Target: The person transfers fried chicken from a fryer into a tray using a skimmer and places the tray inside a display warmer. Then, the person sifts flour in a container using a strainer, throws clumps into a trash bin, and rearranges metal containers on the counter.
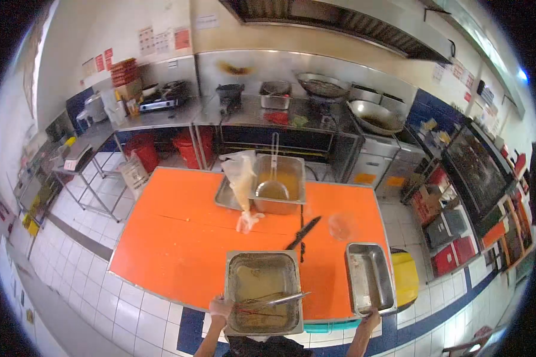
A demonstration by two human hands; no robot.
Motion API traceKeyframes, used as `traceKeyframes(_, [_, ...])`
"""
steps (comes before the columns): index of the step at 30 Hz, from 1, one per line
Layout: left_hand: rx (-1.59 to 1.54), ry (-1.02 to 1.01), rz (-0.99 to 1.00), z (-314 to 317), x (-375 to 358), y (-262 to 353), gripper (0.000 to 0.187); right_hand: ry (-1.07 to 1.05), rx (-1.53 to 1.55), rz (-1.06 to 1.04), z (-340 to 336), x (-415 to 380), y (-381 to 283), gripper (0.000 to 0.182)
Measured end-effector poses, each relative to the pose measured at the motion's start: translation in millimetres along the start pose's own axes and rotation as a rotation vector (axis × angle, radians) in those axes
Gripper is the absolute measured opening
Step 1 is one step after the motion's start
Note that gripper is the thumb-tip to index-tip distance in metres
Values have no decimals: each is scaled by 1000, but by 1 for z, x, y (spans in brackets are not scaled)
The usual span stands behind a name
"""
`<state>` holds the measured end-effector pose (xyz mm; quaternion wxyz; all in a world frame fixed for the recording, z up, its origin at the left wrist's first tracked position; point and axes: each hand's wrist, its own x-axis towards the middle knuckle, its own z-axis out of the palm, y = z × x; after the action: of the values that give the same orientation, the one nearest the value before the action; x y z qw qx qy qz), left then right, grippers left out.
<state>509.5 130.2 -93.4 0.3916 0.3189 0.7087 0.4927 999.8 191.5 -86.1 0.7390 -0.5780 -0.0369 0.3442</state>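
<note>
My left hand (220, 307) is closed on the left rim of a deep square metal pan (262, 253) at the near edge of the orange tabletop. Cloudy, pale liquid lies in this pan, and a wire whisk (274, 301) rests across it with its handle over the right rim. To the right, my right hand (370, 319) grips the near end of a narrower rectangular metal pan (369, 276), which has some residue inside. Both hands' fingertips are partly hidden by the pan rims.
On the orange table (161, 238) are a plastic bag of pale filling (241, 184), a metal container (280, 207) with yellowish liquid and a long-handled ladle (274, 187), a black knife (304, 232) and a clear round plastic piece (340, 227). A yellow bin (405, 276) stands off the right edge.
</note>
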Motion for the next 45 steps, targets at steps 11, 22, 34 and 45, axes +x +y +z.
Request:
traceKeyframes(11, [-828,123,-127,-119,-11,-94,23,-511,77,-88,314,-21,78,25])
traceKeyframes(22, [-720,476,-167,-130,-58,-122,22,-359,-414,-36,563,-86,168,40])
traceKeyframes(34, [-387,680,-290,-94,-55,-49,24,-955,-103,666,529,-66,239,35])
traceKeyframes(45, [-435,471,0,-104,55,52,20,-1071,-529,559,511,-32,228,46])
